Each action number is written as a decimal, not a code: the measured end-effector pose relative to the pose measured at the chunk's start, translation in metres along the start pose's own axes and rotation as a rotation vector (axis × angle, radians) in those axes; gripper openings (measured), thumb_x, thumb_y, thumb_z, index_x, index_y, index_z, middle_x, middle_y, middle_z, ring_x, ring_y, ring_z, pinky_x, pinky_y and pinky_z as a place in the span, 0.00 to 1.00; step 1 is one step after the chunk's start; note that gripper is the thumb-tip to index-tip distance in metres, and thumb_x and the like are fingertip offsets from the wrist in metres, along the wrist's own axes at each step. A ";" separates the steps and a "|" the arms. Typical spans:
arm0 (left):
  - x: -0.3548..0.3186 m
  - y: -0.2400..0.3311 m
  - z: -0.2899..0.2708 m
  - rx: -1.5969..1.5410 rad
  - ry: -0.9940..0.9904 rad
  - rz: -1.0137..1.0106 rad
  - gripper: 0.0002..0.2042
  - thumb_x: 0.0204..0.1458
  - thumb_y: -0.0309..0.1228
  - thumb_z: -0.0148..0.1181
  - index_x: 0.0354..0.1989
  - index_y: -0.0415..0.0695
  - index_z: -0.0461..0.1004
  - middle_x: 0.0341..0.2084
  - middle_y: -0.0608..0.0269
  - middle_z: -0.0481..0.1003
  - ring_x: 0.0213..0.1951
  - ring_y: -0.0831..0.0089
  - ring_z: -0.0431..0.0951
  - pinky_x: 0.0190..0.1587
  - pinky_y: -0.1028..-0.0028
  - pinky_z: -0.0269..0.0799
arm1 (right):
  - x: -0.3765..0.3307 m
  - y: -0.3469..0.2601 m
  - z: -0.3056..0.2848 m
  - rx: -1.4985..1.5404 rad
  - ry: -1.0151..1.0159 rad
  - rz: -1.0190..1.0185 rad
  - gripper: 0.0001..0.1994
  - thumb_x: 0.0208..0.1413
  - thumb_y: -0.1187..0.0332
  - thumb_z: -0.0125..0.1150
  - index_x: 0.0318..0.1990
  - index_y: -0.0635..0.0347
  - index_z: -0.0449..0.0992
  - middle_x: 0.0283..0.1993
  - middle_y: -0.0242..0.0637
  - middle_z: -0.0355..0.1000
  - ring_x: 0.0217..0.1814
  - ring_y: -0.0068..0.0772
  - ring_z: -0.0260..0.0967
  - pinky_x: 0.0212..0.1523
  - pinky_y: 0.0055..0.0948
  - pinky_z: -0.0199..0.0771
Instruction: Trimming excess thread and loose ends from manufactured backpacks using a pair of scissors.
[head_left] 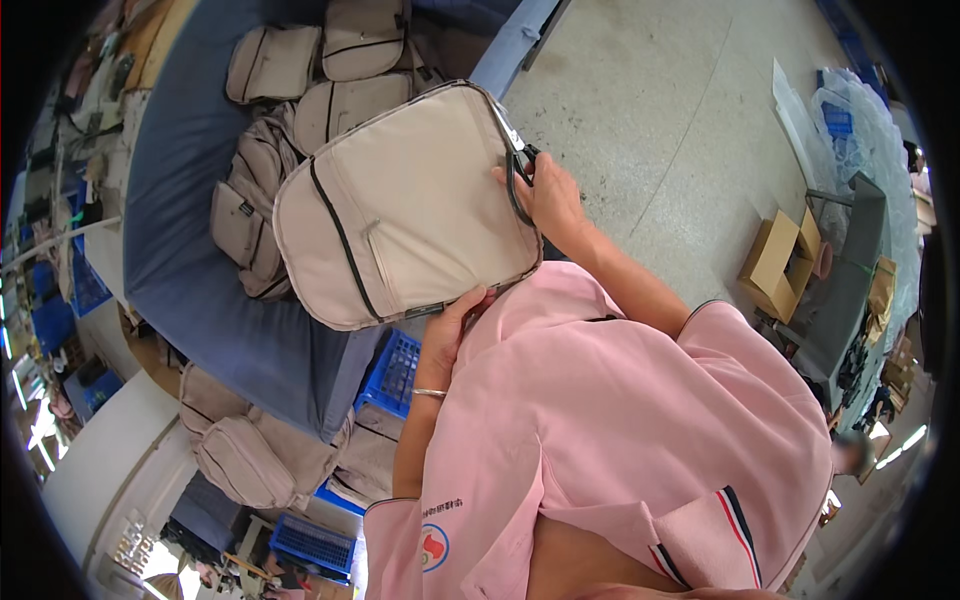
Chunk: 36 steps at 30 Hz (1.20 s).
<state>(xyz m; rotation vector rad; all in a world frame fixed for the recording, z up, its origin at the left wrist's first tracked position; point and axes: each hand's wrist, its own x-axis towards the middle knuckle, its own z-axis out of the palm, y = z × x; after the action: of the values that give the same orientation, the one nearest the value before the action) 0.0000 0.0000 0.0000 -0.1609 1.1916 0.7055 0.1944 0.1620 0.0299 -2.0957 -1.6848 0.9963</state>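
I hold a beige fabric bag with black zip lines up in front of me, flat side facing me. My left hand, with a thin bracelet on the wrist, grips the bag's lower edge. My right hand is at the bag's right edge, its fingers through the dark handles of a pair of scissors whose metal tip lies against the bag's corner. My pink shirt fills the lower right.
A blue-covered table behind the bag carries several more beige bags. Below it stand blue crates and another pile of beige bags. An open cardboard box and a dark rack sit on the concrete floor at the right.
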 end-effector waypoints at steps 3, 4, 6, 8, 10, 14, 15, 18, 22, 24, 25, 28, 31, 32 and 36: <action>0.001 0.000 -0.001 0.000 0.012 0.020 0.14 0.49 0.28 0.70 0.43 0.38 0.78 0.37 0.56 0.81 0.40 0.69 0.81 0.49 0.70 0.77 | 0.002 0.002 0.003 -0.015 -0.013 0.030 0.32 0.54 0.41 0.63 0.36 0.69 0.69 0.33 0.58 0.76 0.38 0.62 0.75 0.39 0.51 0.73; 0.000 0.000 -0.001 -0.005 0.009 0.025 0.14 0.49 0.28 0.70 0.43 0.38 0.79 0.37 0.56 0.81 0.40 0.69 0.81 0.49 0.70 0.77 | 0.002 0.002 0.003 -0.022 -0.019 0.025 0.32 0.54 0.41 0.63 0.37 0.70 0.68 0.33 0.58 0.76 0.37 0.62 0.75 0.39 0.51 0.73; 0.000 0.002 0.000 -0.007 0.003 0.031 0.14 0.49 0.28 0.70 0.43 0.37 0.79 0.37 0.56 0.81 0.40 0.69 0.81 0.49 0.70 0.77 | 0.005 0.002 0.003 -0.027 -0.021 0.021 0.32 0.55 0.41 0.63 0.37 0.70 0.68 0.34 0.58 0.75 0.37 0.62 0.75 0.38 0.50 0.73; 0.000 0.004 0.001 0.007 0.014 0.028 0.14 0.49 0.28 0.70 0.43 0.37 0.79 0.37 0.55 0.82 0.39 0.69 0.81 0.48 0.70 0.77 | 0.008 0.002 0.003 -0.065 0.082 -0.053 0.34 0.54 0.39 0.62 0.39 0.71 0.68 0.38 0.57 0.74 0.37 0.62 0.75 0.38 0.50 0.74; -0.004 0.004 0.001 0.012 0.018 0.034 0.14 0.49 0.28 0.70 0.43 0.37 0.79 0.37 0.56 0.82 0.39 0.69 0.81 0.48 0.71 0.77 | 0.012 -0.002 0.000 -0.099 0.086 -0.058 0.35 0.53 0.37 0.62 0.39 0.71 0.68 0.40 0.57 0.74 0.38 0.61 0.75 0.38 0.49 0.75; -0.008 0.004 0.005 0.015 0.032 0.016 0.13 0.49 0.28 0.71 0.42 0.37 0.80 0.37 0.57 0.82 0.39 0.70 0.81 0.48 0.71 0.77 | 0.014 -0.006 -0.002 -0.175 0.113 -0.061 0.38 0.50 0.34 0.62 0.40 0.70 0.67 0.43 0.55 0.73 0.42 0.57 0.76 0.39 0.46 0.76; -0.010 0.005 0.007 0.013 0.030 0.015 0.13 0.49 0.28 0.71 0.42 0.37 0.80 0.37 0.57 0.82 0.39 0.70 0.81 0.48 0.71 0.77 | 0.015 -0.006 -0.002 -0.178 0.112 -0.062 0.38 0.50 0.34 0.62 0.40 0.70 0.67 0.43 0.55 0.73 0.42 0.57 0.76 0.39 0.46 0.76; -0.014 0.008 0.011 0.023 0.044 0.042 0.12 0.49 0.28 0.71 0.41 0.38 0.80 0.36 0.58 0.82 0.39 0.71 0.81 0.48 0.71 0.77 | 0.017 -0.005 0.000 -0.179 0.123 -0.057 0.39 0.49 0.33 0.61 0.41 0.70 0.67 0.44 0.55 0.73 0.43 0.56 0.76 0.40 0.46 0.76; -0.012 0.006 0.008 0.030 0.025 0.035 0.12 0.49 0.28 0.71 0.41 0.38 0.80 0.37 0.58 0.82 0.39 0.71 0.81 0.48 0.72 0.77 | 0.018 -0.009 -0.001 -0.113 0.066 -0.024 0.39 0.51 0.32 0.58 0.41 0.69 0.67 0.44 0.55 0.72 0.43 0.57 0.76 0.41 0.47 0.75; -0.011 0.006 0.007 0.028 0.017 0.030 0.12 0.49 0.28 0.71 0.41 0.38 0.81 0.36 0.58 0.82 0.39 0.71 0.81 0.48 0.72 0.77 | 0.018 -0.011 0.000 -0.081 0.048 -0.019 0.38 0.52 0.32 0.58 0.41 0.69 0.66 0.44 0.56 0.72 0.43 0.58 0.76 0.41 0.47 0.75; -0.011 0.006 0.007 0.024 0.007 0.032 0.12 0.49 0.28 0.71 0.41 0.38 0.81 0.36 0.58 0.82 0.39 0.71 0.81 0.48 0.72 0.77 | 0.017 -0.010 0.002 -0.068 0.050 -0.013 0.38 0.53 0.33 0.57 0.40 0.69 0.66 0.43 0.56 0.73 0.42 0.58 0.76 0.41 0.47 0.75; -0.013 0.007 0.009 0.022 0.015 0.021 0.12 0.49 0.28 0.71 0.41 0.38 0.81 0.36 0.58 0.82 0.39 0.71 0.81 0.48 0.73 0.77 | 0.015 -0.012 -0.001 -0.030 0.028 0.001 0.36 0.54 0.35 0.58 0.39 0.69 0.67 0.38 0.55 0.74 0.39 0.59 0.75 0.40 0.48 0.74; -0.012 0.007 0.008 0.026 0.031 0.016 0.12 0.49 0.28 0.71 0.41 0.38 0.80 0.36 0.58 0.82 0.39 0.71 0.81 0.48 0.73 0.77 | 0.015 -0.008 0.000 0.002 0.010 0.010 0.33 0.55 0.38 0.59 0.37 0.69 0.67 0.33 0.55 0.74 0.36 0.61 0.74 0.38 0.49 0.72; -0.011 0.006 0.007 0.029 0.031 0.024 0.13 0.49 0.28 0.70 0.42 0.38 0.80 0.36 0.58 0.82 0.39 0.71 0.81 0.48 0.73 0.77 | 0.015 -0.003 0.001 0.009 0.016 0.011 0.32 0.56 0.40 0.60 0.36 0.68 0.68 0.30 0.55 0.74 0.35 0.62 0.73 0.37 0.50 0.71; -0.011 0.005 0.007 0.009 0.017 0.039 0.14 0.49 0.28 0.71 0.43 0.38 0.79 0.36 0.57 0.82 0.39 0.71 0.81 0.47 0.72 0.77 | 0.023 0.017 0.000 0.002 0.135 -0.007 0.30 0.56 0.40 0.61 0.37 0.67 0.69 0.31 0.55 0.74 0.35 0.61 0.73 0.37 0.50 0.71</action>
<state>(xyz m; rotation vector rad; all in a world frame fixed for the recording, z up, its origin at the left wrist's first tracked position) 0.0003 0.0027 0.0139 -0.1361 1.2168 0.7341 0.2094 0.1788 0.0115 -2.1035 -1.6238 0.8341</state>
